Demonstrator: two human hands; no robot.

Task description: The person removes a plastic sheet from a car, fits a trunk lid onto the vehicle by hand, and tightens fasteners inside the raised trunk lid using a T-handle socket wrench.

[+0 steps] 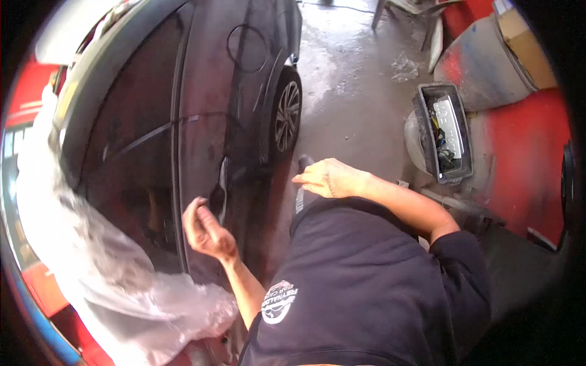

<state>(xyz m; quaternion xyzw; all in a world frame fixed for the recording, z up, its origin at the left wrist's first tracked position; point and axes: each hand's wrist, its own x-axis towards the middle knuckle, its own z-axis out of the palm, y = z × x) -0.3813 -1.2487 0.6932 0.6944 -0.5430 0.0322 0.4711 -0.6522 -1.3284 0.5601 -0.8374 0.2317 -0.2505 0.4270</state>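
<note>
My left hand (pixel 210 235) is raised beside the dark car door (pixel 204 152), just below the door handle (pixel 223 183). Its fingers are bent but apart from the thumb, and nothing shows in them. I cannot tell whether it touches the panel. My right hand (pixel 332 178) is in front of my body, back of the hand up, fingers curled together and pointing toward the car. Its palm side is hidden, so anything held there does not show. Thin plastic sheeting (pixel 140 287) drapes over the car's near left part.
The car's wheel (pixel 287 110) stands on the grey floor (pixel 348 104). To the right, a black bin (pixel 467 152) holds a white panel and small items. Behind it are a large grey container (pixel 482 61) and a cardboard box (pixel 528 46). A red wall (pixel 528 165) borders the right side.
</note>
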